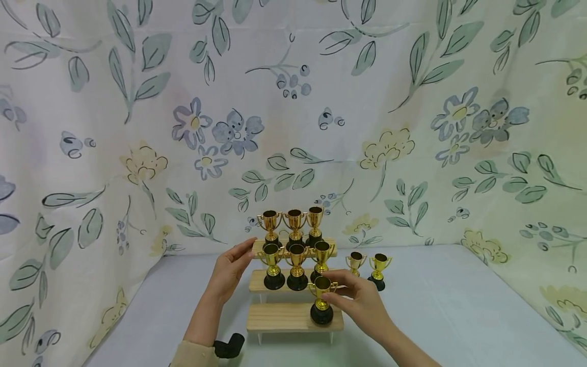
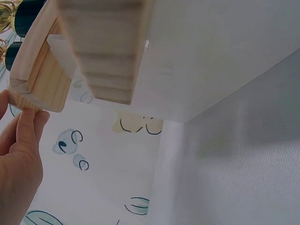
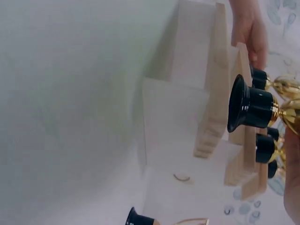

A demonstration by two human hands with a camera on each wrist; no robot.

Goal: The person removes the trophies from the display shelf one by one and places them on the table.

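The left grip lies with straight fingers against the left end of the stand, fingertips at the top step's end and palm beside the middle step; the left wrist view shows fingers touching the wood from below, curled round nothing. It steadies and holds no cup.

On the stand, three gold cups fill the far, top step and three more the middle step, all upright on black bases. The near, bottom step is bare to the left of its one cup.

That cup stands upright at the right end of the bottom step, long axis vertical, base seemingly flat on the wood, though the right wrist view, looking from beneath, does not settle whether its full weight is down. The right grip is touching it from the right, thumb and fingertips pinching the bowl and handle near the top, so the cup lies just left of the palm and the base hangs below the pinch.

Further right, on the table, two loose cups stand upright just behind the right hand, well apart from the left one; the right hand is much the nearer to them
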